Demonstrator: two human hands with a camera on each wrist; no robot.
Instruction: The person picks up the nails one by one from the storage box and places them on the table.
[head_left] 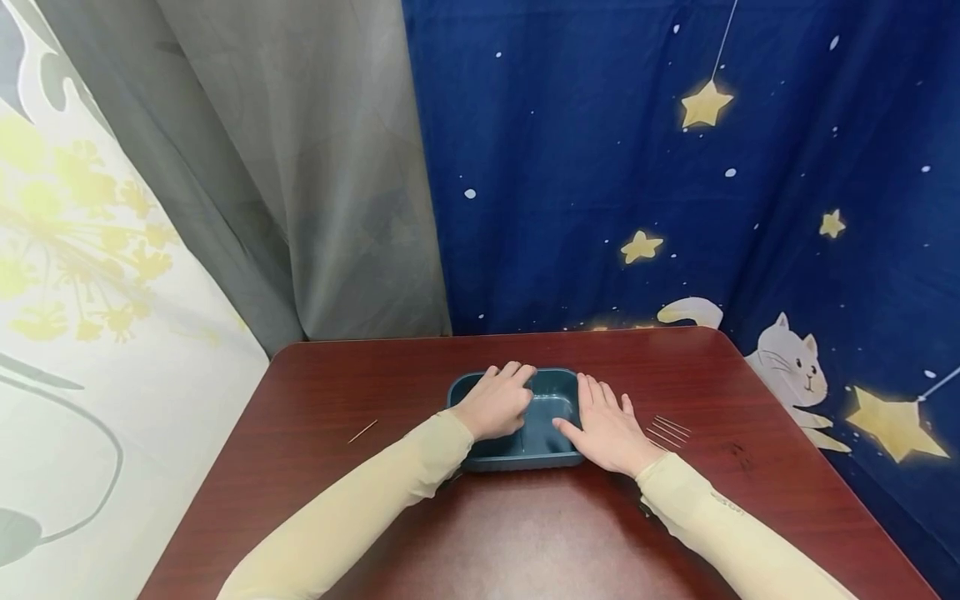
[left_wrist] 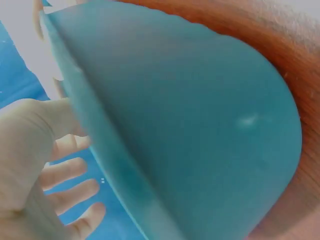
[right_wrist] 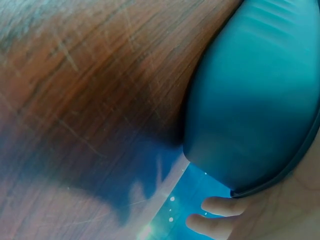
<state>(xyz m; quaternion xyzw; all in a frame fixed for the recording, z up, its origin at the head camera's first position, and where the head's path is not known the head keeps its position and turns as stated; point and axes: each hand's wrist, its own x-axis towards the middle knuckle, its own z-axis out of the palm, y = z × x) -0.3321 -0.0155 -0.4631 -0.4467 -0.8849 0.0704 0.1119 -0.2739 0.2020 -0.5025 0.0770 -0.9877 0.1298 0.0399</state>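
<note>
A dark teal box [head_left: 555,407] with a divider [head_left: 525,442] across its middle stands on the table. Over its left half is my left hand [head_left: 495,406], fingers bent down near the divider. In the left wrist view, the thumb [left_wrist: 62,115] and index finger come together behind the rim [left_wrist: 107,135], while the other fingers spread loosely. The rim hides their tips, so I cannot tell what they hold. My right hand [head_left: 609,427] rests along the box's right rim with straight fingers, its thumb reaching over the inside. The right wrist view shows the palm against the rim.
Several thin pale sticks [head_left: 670,431] lie side by side on the table, just right of my right hand. A single thin stick [head_left: 363,431] lies left of the box. Beyond the reddish-brown table [head_left: 360,367] hang a grey curtain [head_left: 360,208] and a blue star-patterned curtain [head_left: 562,192].
</note>
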